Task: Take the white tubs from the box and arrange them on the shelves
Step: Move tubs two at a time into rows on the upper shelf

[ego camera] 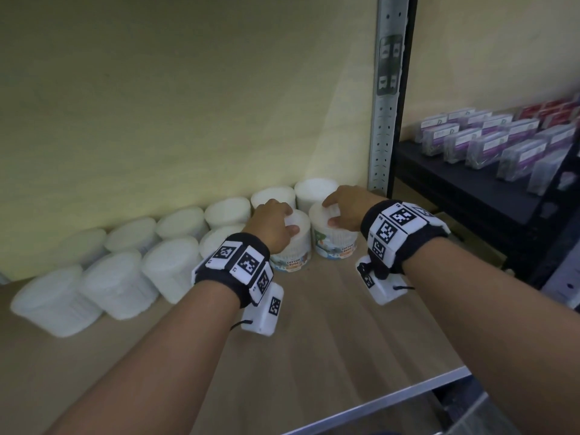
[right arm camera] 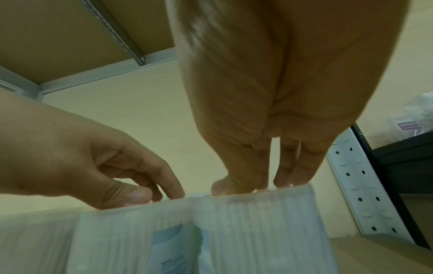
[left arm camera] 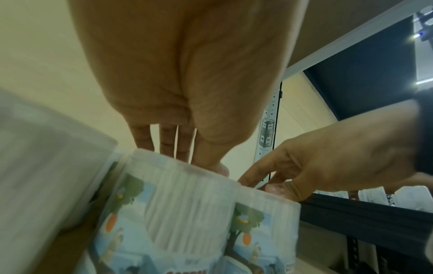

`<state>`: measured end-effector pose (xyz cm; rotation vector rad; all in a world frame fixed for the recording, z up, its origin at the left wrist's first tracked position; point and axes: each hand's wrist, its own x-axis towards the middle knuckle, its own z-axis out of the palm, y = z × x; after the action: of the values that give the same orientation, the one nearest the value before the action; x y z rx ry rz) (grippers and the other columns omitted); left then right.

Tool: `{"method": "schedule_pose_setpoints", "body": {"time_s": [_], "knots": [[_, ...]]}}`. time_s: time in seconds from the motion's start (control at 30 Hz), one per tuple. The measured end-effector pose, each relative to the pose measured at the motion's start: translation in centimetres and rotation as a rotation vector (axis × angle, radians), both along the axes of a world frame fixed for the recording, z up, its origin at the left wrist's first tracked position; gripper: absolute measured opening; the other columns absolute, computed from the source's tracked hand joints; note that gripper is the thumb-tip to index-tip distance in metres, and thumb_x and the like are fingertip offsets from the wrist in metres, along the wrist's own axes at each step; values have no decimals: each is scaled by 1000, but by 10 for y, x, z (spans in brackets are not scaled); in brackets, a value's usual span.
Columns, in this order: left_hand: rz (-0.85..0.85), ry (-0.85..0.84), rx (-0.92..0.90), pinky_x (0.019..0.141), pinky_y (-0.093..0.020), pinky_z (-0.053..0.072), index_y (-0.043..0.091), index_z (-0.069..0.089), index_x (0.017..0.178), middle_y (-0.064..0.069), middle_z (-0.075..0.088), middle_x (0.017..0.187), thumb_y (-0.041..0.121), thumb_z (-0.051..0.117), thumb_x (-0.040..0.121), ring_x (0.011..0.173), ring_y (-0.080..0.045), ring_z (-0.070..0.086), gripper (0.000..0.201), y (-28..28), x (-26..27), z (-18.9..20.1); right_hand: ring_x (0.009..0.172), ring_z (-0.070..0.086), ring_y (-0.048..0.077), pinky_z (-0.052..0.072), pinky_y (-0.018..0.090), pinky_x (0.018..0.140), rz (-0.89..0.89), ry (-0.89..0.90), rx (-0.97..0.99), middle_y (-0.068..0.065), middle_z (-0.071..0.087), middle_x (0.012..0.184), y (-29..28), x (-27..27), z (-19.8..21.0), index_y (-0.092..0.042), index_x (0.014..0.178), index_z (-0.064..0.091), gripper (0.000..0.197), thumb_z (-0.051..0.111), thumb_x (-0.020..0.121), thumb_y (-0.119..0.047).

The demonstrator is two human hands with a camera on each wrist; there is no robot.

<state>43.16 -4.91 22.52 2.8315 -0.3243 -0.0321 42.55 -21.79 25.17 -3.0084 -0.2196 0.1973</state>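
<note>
Two white tubs with "COTTON BUDS" labels stand side by side on the wooden shelf [ego camera: 329, 324], in front of the back row. My left hand [ego camera: 277, 219] grips the left tub [ego camera: 293, 251] from above, thumb on the near rim of its lid and fingers over the far side. My right hand [ego camera: 340, 208] holds the right tub [ego camera: 335, 246] the same way. In the left wrist view my left hand [left arm camera: 187, 144] has its fingers [left arm camera: 168, 148] on the tub [left arm camera: 178, 204]. In the right wrist view my right hand [right arm camera: 269, 166] reaches down onto its tub [right arm camera: 257, 231].
Several more white tubs [ego camera: 131, 277] fill two rows along the cream back wall to the left. A perforated metal upright [ego camera: 384, 127] stands just right of the tubs. Beyond it, a black shelf [ego camera: 464, 183] carries several purple-labelled packs [ego camera: 502, 142]. The shelf's front edge [ego camera: 408, 397] is near me.
</note>
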Motion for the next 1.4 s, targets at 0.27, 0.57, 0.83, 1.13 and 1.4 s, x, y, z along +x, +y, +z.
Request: {"method": "schedule_pose_setpoints", "body": {"time_s": [0.27, 0.57, 0.83, 1.13, 1.4], "knots": [[-5, 10, 51, 107, -38, 36, 12, 45, 137, -11, 42, 138, 34, 56, 93, 129, -28, 41, 50, 0, -4, 3, 138, 37, 26, 30, 34, 113, -21, 28, -21, 7, 34, 151, 2, 1, 0, -18, 145, 39, 54, 54, 96, -31], [-34, 43, 50, 104, -44, 40, 11, 48, 134, -11, 44, 134, 35, 58, 91, 125, -29, 43, 50, -7, -40, 8, 133, 43, 26, 37, 37, 110, -30, 25, -63, 6, 39, 147, -5, -41, 1, -19, 145, 40, 53, 51, 95, -37], [-78, 2, 50, 100, -39, 39, 11, 48, 132, -10, 45, 132, 35, 54, 94, 124, -29, 42, 46, -14, -104, 8, 136, 37, 27, 32, 39, 112, -64, 63, 9, 6, 39, 148, -14, -99, -1, -20, 145, 40, 54, 53, 95, -35], [-59, -1, 5, 101, -37, 36, 13, 48, 132, -9, 48, 134, 35, 52, 95, 126, -27, 39, 44, -20, -163, 9, 140, 28, 26, 25, 38, 115, -66, 81, 42, 4, 35, 151, -21, -158, -1, -21, 148, 35, 54, 48, 97, -35], [-61, -32, -18, 104, -43, 37, 13, 53, 126, -8, 49, 128, 38, 55, 92, 123, -27, 42, 42, -19, -188, 5, 138, 30, 24, 27, 38, 115, -66, 64, 85, 3, 38, 149, -24, -184, 1, -22, 146, 37, 53, 51, 96, -34]]}}
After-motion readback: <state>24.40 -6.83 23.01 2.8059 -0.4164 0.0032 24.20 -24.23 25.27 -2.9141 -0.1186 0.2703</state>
